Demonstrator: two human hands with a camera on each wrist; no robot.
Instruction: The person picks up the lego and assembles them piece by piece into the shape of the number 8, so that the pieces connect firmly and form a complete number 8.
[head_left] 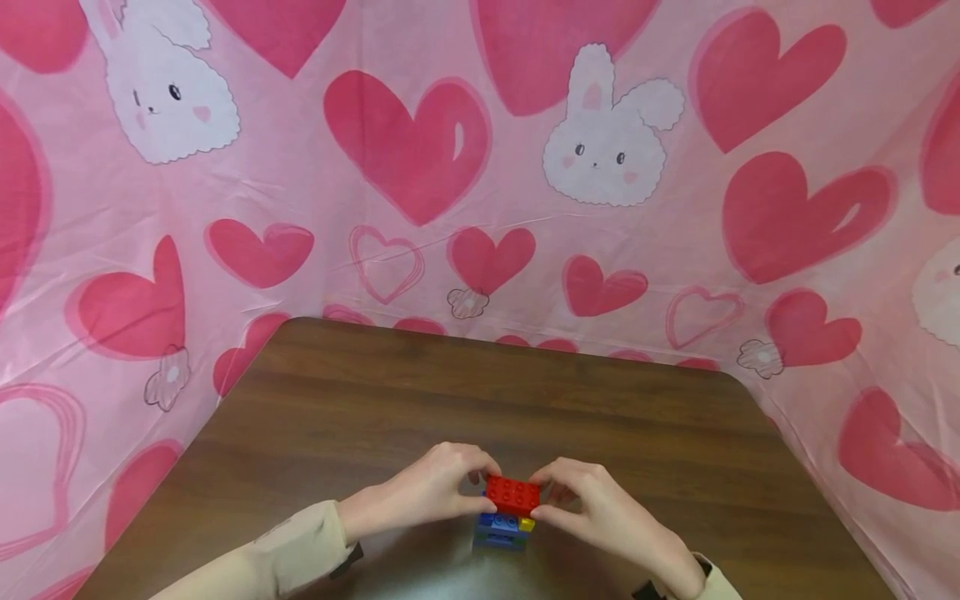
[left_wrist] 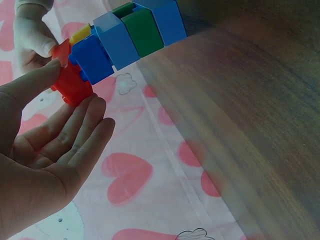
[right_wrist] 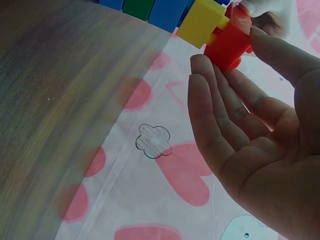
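A red toy building brick (head_left: 513, 495) with studs on top sits at the top of a small brick tower. My left hand (head_left: 433, 487) pinches its left end between thumb and fingers, and my right hand (head_left: 603, 510) pinches the right end. Directly under it are a dark blue brick (left_wrist: 93, 59) and a yellow brick (right_wrist: 202, 22), side by side. Studs show in the narrow gap below the red brick in both wrist views. Farther down the stack come a lighter blue brick (left_wrist: 116, 40), a green brick (left_wrist: 143, 32) and another blue brick (left_wrist: 162, 21) at the tabletop.
The tower stands on a dark brown wooden table (head_left: 450, 392), close to its near side. A pink cloth (head_left: 525, 225) printed with hearts and rabbits hangs behind the table and along both sides.
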